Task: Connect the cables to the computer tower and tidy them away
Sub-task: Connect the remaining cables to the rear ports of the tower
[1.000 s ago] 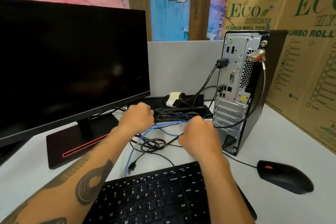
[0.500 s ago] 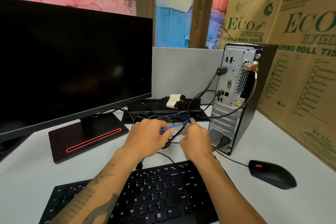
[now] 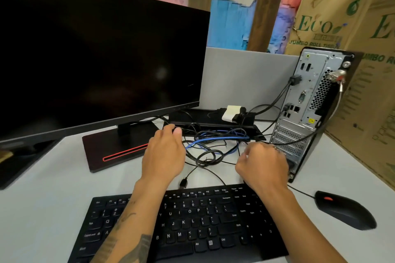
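Note:
A tangle of black cables and a blue cable (image 3: 205, 142) lies on the white desk between my hands. My left hand (image 3: 164, 156) reaches over the tangle's left end, its fingers curled on black cables (image 3: 205, 159) there. My right hand (image 3: 263, 164) is at the tangle's right end with curled fingers on thin cables, slightly blurred. The computer tower (image 3: 310, 102) stands upright at the right, rear panel facing me, with several black cables plugged in. A loose black plug (image 3: 183, 182) lies just above the keyboard.
A black monitor (image 3: 96, 60) on a red-striped base (image 3: 115, 153) fills the left. A black power strip tray (image 3: 213, 117) sits behind the cables. A keyboard (image 3: 192, 220) lies under my forearms, a mouse (image 3: 344, 211) at the right. Cardboard boxes (image 3: 367, 92) lean behind the tower.
My hands were close together on the blue cable and have since spread apart to the two ends of the tangle. The view has shifted right and downward.

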The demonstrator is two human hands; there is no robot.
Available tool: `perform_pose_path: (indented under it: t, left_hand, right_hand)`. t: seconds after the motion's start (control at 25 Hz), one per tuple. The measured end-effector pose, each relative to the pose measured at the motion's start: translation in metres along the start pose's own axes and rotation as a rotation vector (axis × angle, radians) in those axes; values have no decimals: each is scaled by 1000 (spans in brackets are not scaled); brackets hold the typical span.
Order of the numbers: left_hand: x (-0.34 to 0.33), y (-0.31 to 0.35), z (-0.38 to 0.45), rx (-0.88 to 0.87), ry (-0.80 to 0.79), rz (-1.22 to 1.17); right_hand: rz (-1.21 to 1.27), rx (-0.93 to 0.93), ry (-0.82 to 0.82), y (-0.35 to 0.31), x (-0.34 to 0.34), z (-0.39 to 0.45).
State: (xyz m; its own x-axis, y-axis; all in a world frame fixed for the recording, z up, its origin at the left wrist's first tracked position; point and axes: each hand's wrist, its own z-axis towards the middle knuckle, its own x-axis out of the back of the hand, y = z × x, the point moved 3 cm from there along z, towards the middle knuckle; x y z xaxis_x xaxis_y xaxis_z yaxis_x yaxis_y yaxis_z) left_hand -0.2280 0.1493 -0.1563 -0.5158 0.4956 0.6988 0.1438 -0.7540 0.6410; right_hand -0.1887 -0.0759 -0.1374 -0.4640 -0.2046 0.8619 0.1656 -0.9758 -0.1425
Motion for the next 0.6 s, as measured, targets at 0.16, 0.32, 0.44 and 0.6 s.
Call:
perform_pose_path:
  t: [0.16, 0.32, 0.44, 0.6]
  left_hand:
    - [-5, -18, 5, 60, -167, 48]
    - [-13, -19, 7, 16, -231, -23]
    - [-11, -20, 7, -11, -232, -60]
    - [-9, -17, 5, -29, -275, -73]
  right_hand:
    - [266, 119, 174, -17, 1, -11]
    - [580, 173, 282, -29, 13, 2]
    - [758, -14, 215, -28, 12, 17]
    - [744, -46, 79, -30, 5, 37]
